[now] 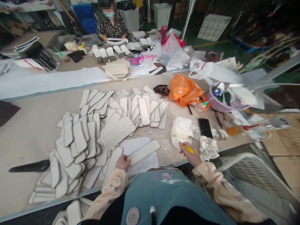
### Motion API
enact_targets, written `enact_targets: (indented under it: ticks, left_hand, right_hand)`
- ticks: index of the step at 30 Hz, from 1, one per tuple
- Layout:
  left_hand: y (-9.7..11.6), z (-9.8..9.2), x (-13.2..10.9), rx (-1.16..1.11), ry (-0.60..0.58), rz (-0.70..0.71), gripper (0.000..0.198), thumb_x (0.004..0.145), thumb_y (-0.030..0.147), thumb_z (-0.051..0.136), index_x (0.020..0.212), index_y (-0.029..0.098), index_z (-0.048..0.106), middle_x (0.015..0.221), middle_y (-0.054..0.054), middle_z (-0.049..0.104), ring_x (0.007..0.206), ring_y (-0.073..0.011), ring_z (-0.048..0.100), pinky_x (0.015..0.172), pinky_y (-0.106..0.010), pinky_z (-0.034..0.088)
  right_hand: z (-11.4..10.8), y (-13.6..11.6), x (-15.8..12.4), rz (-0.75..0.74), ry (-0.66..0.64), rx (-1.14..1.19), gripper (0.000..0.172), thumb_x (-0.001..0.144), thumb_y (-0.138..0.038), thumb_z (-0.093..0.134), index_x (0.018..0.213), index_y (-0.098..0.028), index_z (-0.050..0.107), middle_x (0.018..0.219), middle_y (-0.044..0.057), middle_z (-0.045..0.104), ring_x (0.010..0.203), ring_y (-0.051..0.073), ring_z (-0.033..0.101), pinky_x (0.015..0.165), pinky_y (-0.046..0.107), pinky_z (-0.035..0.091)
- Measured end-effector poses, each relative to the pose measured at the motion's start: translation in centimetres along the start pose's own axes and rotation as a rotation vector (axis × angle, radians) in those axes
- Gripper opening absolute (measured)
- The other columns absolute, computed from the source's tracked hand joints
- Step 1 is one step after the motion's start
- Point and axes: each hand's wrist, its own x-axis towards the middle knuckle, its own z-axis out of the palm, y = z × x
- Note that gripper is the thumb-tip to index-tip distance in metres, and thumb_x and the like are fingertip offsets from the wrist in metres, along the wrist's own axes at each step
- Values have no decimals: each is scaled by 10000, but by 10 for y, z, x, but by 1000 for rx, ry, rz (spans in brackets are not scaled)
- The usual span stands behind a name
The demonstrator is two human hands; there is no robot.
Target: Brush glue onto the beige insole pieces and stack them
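Observation:
My left hand (pixel 123 163) pinches the near left end of a long, pale strip with rounded ends (pixel 145 151). That strip lies on a white sheet (pixel 153 161) on the table in front of me. In my right hand (pixel 191 155) is a slim yellow-handled tool (pixel 188 149). Its tip points into the cut-open side of a white plastic jug (pixel 182 126), and I cannot make out the tip's kind. A big spread of similar strips (pixel 77 137) lies left of and beyond my left hand, with several stacked loosely (pixel 117 131) close by.
Right of the jug lie a black phone (pixel 205 128), a crumpled cloth (pixel 208 147) and scissors (pixel 220 135). Farther back are an orange bag (pixel 185 90) and a purple basin (pixel 217 101). A plastic crate (pixel 255 175) stands at my right. Across the table sits a masked person (pixel 112 26).

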Motion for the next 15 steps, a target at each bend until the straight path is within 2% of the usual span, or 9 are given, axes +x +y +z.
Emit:
enact_targets:
  ticks: [5, 9, 15]
  left_hand:
    - [-1, 2, -10, -128, 51, -1, 81, 680, 215, 629, 701, 219, 551, 636, 7, 599, 684, -203, 610, 646, -290, 419]
    - [3, -1, -23, -288, 85, 55, 87, 674, 233, 599, 727, 213, 533, 638, 24, 573, 664, -164, 585, 651, -262, 426]
    - [18, -25, -47, -555, 106, 176, 180, 689, 350, 553, 789, 210, 499, 657, 42, 524, 598, -121, 516, 566, -227, 409]
  right_hand:
    - [3, 7, 13, 11, -47, -77, 391, 838, -608, 451, 909, -240, 562, 682, -9, 672, 594, 158, 579, 628, 280, 464]
    - [0, 13, 18, -32, -97, -149, 374, 852, -579, 425, 956, -244, 557, 680, -9, 676, 598, 163, 596, 635, 285, 472]
    - [-5, 20, 21, -131, -220, -219, 351, 863, -535, 430, 901, -222, 583, 653, -3, 647, 654, 184, 621, 683, 305, 469]
